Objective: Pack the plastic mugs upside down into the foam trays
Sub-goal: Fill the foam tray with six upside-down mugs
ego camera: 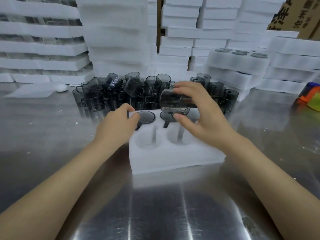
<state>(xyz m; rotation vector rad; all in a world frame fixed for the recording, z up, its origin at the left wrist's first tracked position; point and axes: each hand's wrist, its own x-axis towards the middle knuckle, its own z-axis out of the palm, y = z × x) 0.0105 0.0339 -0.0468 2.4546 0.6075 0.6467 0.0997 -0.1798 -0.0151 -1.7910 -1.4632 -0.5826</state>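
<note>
A white foam tray (pixel 173 158) lies on the steel table in front of me. Two smoky grey mugs sit upside down in its far holes, the left mug (pixel 146 116) and the middle one (pixel 166 116). The two near holes (pixel 147 139) stand empty. My right hand (pixel 199 115) grips a tilted grey mug (pixel 174 103) above the tray's far right part. My left hand (pixel 119 125) holds the tray's far left corner, its fingers beside the left mug. A pile of loose grey mugs (pixel 138 90) stands just behind the tray.
Tall stacks of foam trays (pixel 117 37) fill the back. A packed tray (pixel 240 58) tops a stack at the right. A cardboard box (pixel 297 14) stands at the top right, a colourful object (pixel 310 96) lies at the right edge, and a flat foam sheet (pixel 32 90) at the left.
</note>
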